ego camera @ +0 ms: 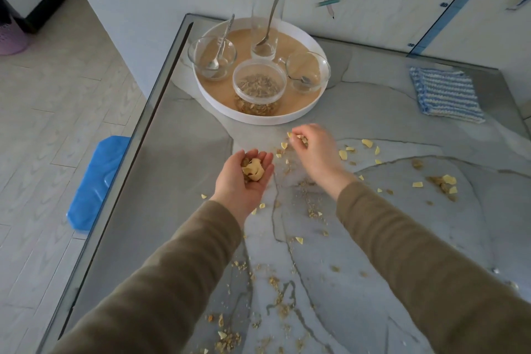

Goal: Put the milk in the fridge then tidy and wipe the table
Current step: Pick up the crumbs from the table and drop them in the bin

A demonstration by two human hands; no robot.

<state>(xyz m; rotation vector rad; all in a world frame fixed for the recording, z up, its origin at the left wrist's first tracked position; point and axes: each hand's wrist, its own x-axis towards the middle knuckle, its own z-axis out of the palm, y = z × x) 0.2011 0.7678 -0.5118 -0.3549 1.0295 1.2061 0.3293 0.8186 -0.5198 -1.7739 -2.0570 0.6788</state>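
Light was dim, flat, cool; shadows soft and faint. Brightest patch was the floor (57,89) at 9 o'clock. The table (445,149) carried a dull sheen toward 8 o'clock, no hard glare. Your right hand (314,149) and the flakes (302,138) it pinched were motion-smeared; your left hand (247,178) read sharper. Straight edges bowed at 2 and 8 o'clock.

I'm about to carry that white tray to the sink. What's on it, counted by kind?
Spoons: 3
Glass bowl: 1
Handled glass cup: 1
Tall glass: 1
Lidded cereal tub: 1
Total on the tray: 7
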